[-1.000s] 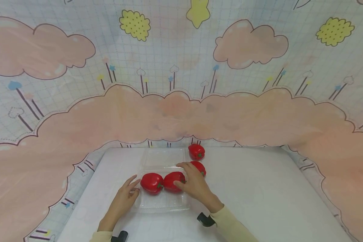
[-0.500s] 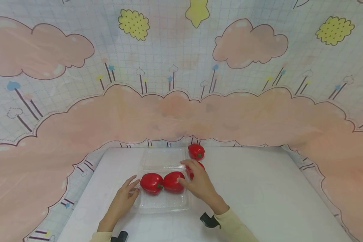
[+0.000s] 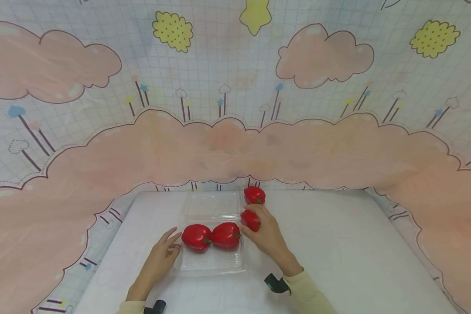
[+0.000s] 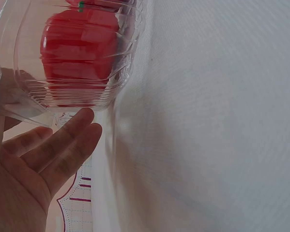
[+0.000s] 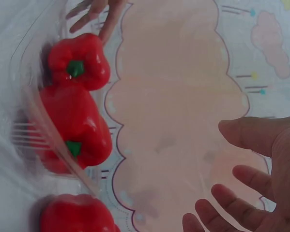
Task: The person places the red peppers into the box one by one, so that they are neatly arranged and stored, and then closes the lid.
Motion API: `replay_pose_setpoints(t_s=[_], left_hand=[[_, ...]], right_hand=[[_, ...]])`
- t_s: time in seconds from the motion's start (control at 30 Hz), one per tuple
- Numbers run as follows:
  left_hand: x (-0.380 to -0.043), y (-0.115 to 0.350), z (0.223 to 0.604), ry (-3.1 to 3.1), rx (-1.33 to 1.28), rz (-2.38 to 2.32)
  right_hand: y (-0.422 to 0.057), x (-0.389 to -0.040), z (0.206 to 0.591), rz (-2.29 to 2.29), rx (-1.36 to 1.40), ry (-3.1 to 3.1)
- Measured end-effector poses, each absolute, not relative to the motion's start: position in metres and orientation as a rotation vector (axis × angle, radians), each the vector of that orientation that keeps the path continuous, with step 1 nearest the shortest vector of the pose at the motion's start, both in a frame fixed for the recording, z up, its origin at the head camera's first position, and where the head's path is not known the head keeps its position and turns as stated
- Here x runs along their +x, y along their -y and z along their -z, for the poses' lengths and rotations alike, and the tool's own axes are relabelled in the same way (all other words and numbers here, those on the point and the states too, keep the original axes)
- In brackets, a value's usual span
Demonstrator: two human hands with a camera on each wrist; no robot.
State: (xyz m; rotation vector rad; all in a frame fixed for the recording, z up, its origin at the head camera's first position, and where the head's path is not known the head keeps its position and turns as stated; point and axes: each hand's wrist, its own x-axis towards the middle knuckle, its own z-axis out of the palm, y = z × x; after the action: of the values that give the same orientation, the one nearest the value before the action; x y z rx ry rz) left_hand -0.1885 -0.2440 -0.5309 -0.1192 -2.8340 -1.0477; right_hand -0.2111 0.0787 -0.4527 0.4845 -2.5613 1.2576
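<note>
Two red bell peppers, a left one (image 3: pixel 195 238) and a right one (image 3: pixel 225 237), lie side by side in a clear plastic clamshell container (image 3: pixel 212 271). My left hand (image 3: pixel 162 257) is at the container's left side, fingertips right at its wall and fingers nearly straight. Beyond the right rim sits a third bell pepper (image 3: pixel 248 221), partly covered by my right hand (image 3: pixel 270 235). That hand reaches around it with thumb and fingers spread apart. The right wrist view shows the same right hand (image 5: pixel 251 179) with fingers parted and nothing between them.
A fourth red bell pepper (image 3: pixel 254 195) sits at the table's back edge, behind the third. The container's clear lid (image 3: pixel 213 205) lies folded back behind its base. White cloth covers the table (image 3: pixel 337 248); a patterned curtain (image 3: pixel 220 148) hangs behind and at the sides.
My right hand has left the right pepper in the container and moved right to the third pepper, which has shifted slightly left. My left hand has stayed in place.
</note>
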Motion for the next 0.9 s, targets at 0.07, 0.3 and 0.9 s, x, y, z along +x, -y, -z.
replay_pose_setpoints(t_s=[0.07, 0.3, 0.9], left_hand=[[-0.189, 0.244, 0.531, 2.84, -0.114, 1.046], [-0.188, 0.245, 0.532, 2.838, -0.112, 1.053], [-0.188, 0.244, 0.532, 2.839, -0.116, 1.043]], right_hand=[[-0.081, -0.213, 0.455, -1.254, 0.458, 2.575], [-0.088, -0.218, 0.462, -1.277, 0.365, 2.587], [-0.1, -0.233, 0.488, -1.293, 0.192, 2.642]])
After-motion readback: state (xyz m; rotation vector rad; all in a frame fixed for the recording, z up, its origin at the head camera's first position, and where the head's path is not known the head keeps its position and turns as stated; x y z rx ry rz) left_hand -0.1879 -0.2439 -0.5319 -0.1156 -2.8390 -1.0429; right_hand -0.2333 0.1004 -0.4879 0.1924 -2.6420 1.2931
